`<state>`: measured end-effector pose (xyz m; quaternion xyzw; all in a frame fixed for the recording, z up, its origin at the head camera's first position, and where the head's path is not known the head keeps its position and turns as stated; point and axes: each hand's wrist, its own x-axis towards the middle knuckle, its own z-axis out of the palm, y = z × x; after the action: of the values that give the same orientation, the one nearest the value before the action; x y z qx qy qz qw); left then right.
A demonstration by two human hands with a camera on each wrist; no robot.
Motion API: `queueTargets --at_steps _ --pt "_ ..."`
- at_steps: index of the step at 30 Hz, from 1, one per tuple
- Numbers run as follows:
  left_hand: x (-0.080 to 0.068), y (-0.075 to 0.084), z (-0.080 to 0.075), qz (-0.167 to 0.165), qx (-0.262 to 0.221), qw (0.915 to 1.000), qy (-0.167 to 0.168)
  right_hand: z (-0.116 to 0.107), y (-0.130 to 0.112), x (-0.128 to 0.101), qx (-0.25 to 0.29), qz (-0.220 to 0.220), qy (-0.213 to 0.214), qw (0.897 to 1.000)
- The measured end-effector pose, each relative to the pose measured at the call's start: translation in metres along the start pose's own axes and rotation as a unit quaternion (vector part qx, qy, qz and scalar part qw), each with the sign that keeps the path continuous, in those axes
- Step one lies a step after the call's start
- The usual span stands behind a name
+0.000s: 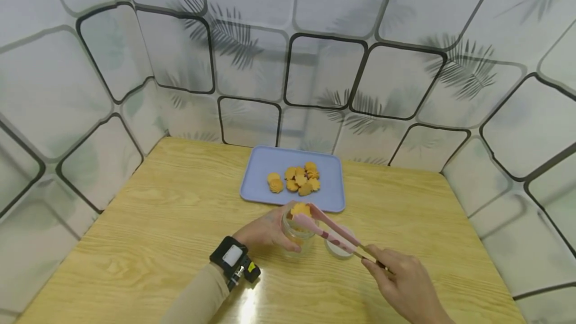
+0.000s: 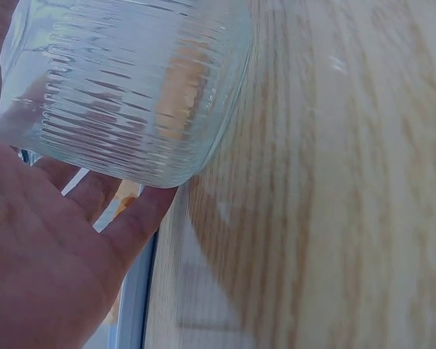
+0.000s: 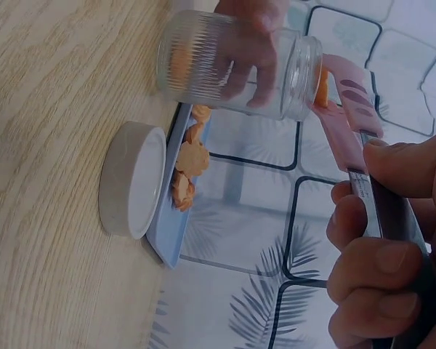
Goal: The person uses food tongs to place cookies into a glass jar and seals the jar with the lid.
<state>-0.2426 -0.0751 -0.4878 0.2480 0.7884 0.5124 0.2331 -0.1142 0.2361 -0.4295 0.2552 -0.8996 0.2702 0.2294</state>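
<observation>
My left hand grips a ribbed clear glass jar upright on the wooden table, just in front of the blue tray. In the left wrist view my palm wraps the jar, and something orange shows through the glass. My right hand squeezes pink tongs, whose tips pinch an orange cookie right over the jar's mouth. The right wrist view shows the jar, the tongs and the pinched cookie at its opening.
Several orange cookies lie in a cluster on the tray. A round pale lid lies on the table right of the jar, under the tongs. Patterned wall panels close in the table at the back and both sides.
</observation>
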Motion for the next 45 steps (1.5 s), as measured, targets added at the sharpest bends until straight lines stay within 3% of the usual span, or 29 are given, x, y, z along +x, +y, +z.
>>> queueTargets --at_steps 5,18,29,36,45 --pt "-0.0008 -0.0009 0.0001 -0.008 -0.001 1.0 -0.005 -0.0001 -0.0006 -0.0015 -0.004 -0.004 -0.006 1.0" --pt "-0.0018 -0.0021 -0.0016 0.039 -0.011 0.9992 -0.002 0.0012 -0.0017 -0.001 -0.007 -0.018 -0.004 1.0" --pt "-0.0042 -0.0038 -0.002 -0.002 -0.001 1.0 0.0 0.0002 -0.0015 -0.003 -0.036 -0.013 -0.007 0.999" --pt "-0.0004 -0.005 -0.0019 0.045 -0.015 0.9988 -0.009 -0.0001 -0.0006 -0.0039 -0.044 -0.01 -0.006 0.999" --pt "0.0025 -0.003 -0.0004 0.046 -0.013 0.9988 -0.012 0.0003 -0.0013 -0.0061 -0.041 0.001 -0.007 0.999"
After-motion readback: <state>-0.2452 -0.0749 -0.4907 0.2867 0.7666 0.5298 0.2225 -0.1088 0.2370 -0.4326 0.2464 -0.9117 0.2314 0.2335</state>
